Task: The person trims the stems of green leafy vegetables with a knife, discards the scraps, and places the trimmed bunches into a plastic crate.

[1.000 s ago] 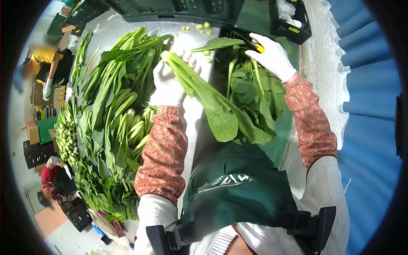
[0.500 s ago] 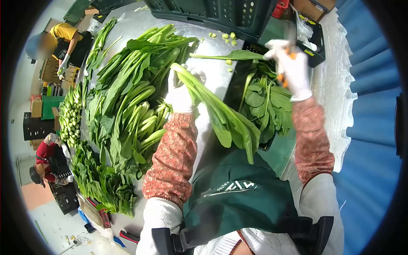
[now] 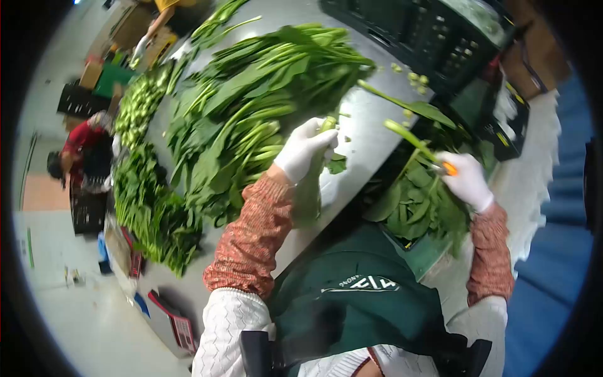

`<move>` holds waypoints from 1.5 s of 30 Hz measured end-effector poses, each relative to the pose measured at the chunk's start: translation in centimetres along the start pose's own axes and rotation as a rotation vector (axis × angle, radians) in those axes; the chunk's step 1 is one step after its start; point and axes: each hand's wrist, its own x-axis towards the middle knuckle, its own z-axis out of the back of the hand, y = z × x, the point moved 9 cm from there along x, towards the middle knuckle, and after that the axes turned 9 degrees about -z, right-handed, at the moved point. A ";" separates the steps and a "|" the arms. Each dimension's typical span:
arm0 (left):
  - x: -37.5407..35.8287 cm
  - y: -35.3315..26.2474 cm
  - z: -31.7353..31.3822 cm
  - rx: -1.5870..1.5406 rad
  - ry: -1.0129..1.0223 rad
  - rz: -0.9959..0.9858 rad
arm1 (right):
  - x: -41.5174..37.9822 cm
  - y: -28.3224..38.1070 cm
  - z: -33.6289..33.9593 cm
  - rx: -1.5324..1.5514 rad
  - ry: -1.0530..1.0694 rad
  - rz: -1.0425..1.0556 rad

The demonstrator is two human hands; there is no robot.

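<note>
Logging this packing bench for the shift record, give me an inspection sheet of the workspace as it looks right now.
Surface: grey metal table, mostly covered.
Job's things: green leafy vegetable stalk in left hand; trimmed leaves heaped in dark crate.
Clutter: large pile of long green leafy vegetables; cut stem ends; black plastic crate.
Grip: left closed on the stalk; right hand closed on an orange-handled tool.
Cables: nothing seen.
Surroundings: person in red at stacked crates; blue sheet.
</note>
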 end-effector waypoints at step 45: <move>-25.8 -4.9 26.8 1.323 -1.016 -0.231 | 29.6 25.9 -20.4 -0.249 -0.102 0.437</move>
